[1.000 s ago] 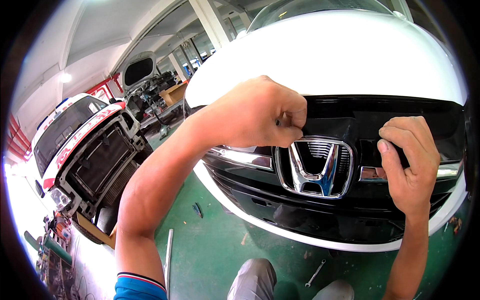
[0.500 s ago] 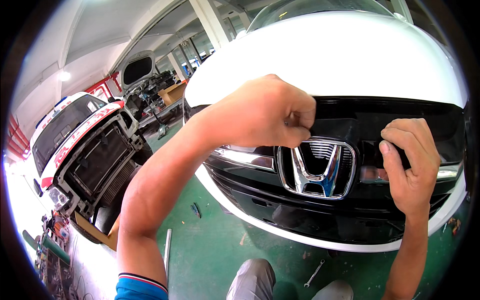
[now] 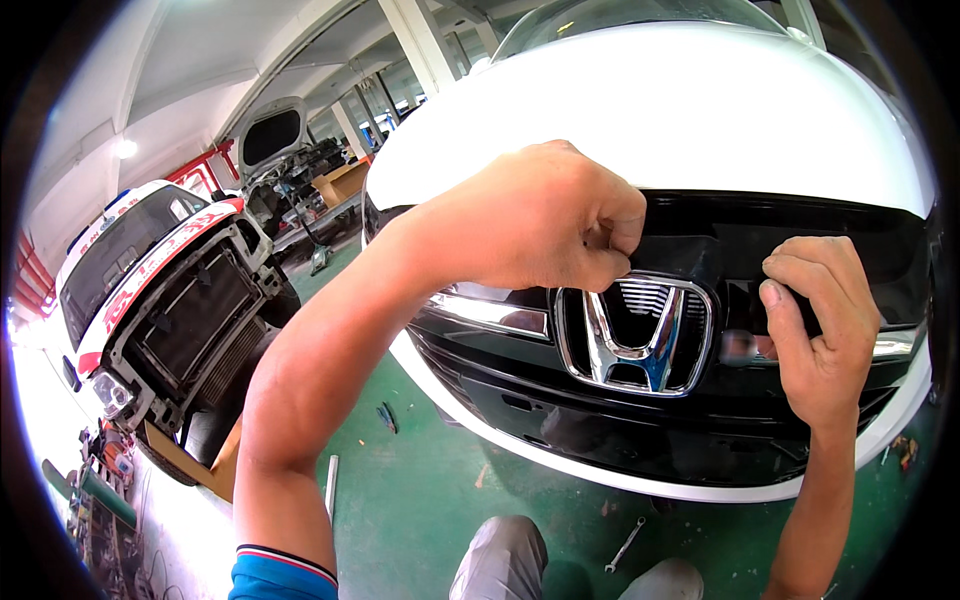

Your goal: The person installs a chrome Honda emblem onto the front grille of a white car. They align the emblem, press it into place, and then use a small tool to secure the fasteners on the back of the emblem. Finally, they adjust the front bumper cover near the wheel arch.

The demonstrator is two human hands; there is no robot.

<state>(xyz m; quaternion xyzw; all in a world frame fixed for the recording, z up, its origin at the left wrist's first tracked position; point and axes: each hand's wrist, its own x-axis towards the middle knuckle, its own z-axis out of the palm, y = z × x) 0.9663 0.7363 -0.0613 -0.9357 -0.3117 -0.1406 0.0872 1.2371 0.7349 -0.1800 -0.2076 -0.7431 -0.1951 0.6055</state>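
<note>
Since a second ago, little shifts: one white car [image 3: 650, 110], one black grille [image 3: 720, 240]. Both my hands stay there: left hand [image 3: 540, 220] fisted at its top edge, right hand [image 3: 820, 330] curled over the chrome strip [image 3: 890, 345] beside one chrome emblem [image 3: 635, 335].

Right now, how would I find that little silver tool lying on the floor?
Start at the white car with the black grille that both hands touch, then look down to the green floor below its bumper. The wrench lies there, right of the person's grey knee. It is thin, straight and shiny, unlike the small dark scraps around it.
</note>
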